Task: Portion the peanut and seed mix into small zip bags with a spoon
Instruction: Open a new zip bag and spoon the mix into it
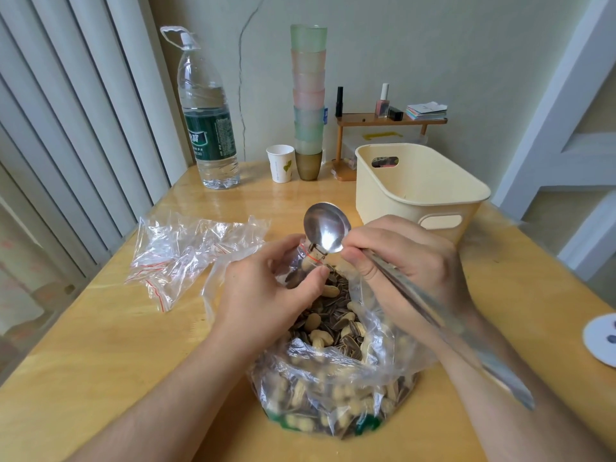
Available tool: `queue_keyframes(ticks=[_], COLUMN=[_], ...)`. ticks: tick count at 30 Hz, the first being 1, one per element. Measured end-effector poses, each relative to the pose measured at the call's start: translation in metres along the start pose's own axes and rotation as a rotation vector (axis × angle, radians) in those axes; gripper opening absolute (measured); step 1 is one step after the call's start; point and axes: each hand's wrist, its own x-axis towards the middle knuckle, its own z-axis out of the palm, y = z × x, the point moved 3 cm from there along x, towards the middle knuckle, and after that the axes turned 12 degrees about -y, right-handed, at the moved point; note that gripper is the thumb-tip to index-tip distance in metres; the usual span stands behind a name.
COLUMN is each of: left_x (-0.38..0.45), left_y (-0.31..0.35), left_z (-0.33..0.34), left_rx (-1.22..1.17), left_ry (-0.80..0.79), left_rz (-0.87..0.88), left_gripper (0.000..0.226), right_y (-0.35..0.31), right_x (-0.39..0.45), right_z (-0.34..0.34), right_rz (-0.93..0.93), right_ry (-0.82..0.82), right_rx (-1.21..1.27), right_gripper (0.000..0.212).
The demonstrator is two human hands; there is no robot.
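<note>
Two hands meet at frame centre. Small clear zip bag (pixel 301 261) is pinched by left hand (pixel 266 291) directly above large clear mix bag (pixel 336 378), likely catching spills. Empty steel spoon (pixel 326 228) is gripped in right hand (pixel 403 265), bowl raised.

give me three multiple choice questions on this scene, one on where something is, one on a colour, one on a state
1. Where is the water bottle?
A. far left of the table
B. inside the basket
C. beside the right hand

2. What colour is the basket?
A. blue
B. cream
C. black

3. What state is the spoon bowl in?
A. heaped with mix
B. empty
C. buried in the big bag

Answers: 1 A, it stands by the blinds. 2 B, its walls are pale cream. 3 B, bare metal shows while the right hand holds it above the small zip bag in the left hand.
</note>
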Motion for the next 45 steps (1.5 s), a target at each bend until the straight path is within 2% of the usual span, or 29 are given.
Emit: queue_keyframes(ticks=[4,7,10,12,14,19,21,24,27,32,35,40,45], left_x=[-0.001,-0.003,-0.005,-0.007,-0.005,-0.003,-0.003,-0.001,0.001,0.003,0.006,0.008,0.007], left_y=[-0.002,-0.002,-0.002,-0.001,0.001,-0.001,-0.002,-0.005,-0.009,-0.014,-0.017,-0.013,-0.009], left_z=[-0.001,-0.002,-0.007,-0.01,-0.012,-0.008,-0.005,-0.005,-0.005,-0.002,-0.001,0.0,0.002], left_rx=[-0.047,-0.108,-0.291,-0.479,-0.598,-0.662,-0.656,-0.655,-0.597,-0.501,-0.519,-0.674,-0.762], left_ry=[0.001,0.012,0.047,0.107,0.133,0.116,0.087,0.087,0.065,0.051,0.05,0.025,-0.022], left_rz=[-0.001,0.009,0.048,0.064,0.063,0.059,0.052,0.029,0.002,-0.035,-0.068,-0.063,-0.015], left_gripper=[0.056,0.053,0.048,0.047,0.045,0.049,0.045,0.052,0.054,0.048,0.048,0.032,0.043], right_y=[0.001,0.009,0.019,0.024,0.026,0.021,0.022,0.023,0.024,0.028,0.025,0.019,0.026], right_x=[0.0,-0.002,-0.005,-0.007,-0.008,-0.008,-0.009,-0.008,-0.008,-0.01,-0.011,-0.009,-0.012], right_z=[-0.001,-0.002,-0.004,-0.005,-0.002,0.011,0.013,0.016,0.021,0.026,0.035,0.044,0.043], right_rz=[0.012,0.094,0.218,0.302,0.368,0.394,0.447,0.521,0.551,0.564,0.576,0.586,0.71], right_ry=[0.028,0.074,0.206,0.24,0.156,-0.084,-0.134,-0.191,-0.216,-0.232,-0.251,-0.268,-0.263], right_rx=[0.055,0.183,0.375,0.381,0.3,0.072,0.044,0.033,-0.006,-0.016,0.096,0.163,0.226], right_gripper=[0.02,0.015,0.012,0.016,0.019,0.029,0.035,0.049,0.053,0.044,0.031,0.04,0.023])
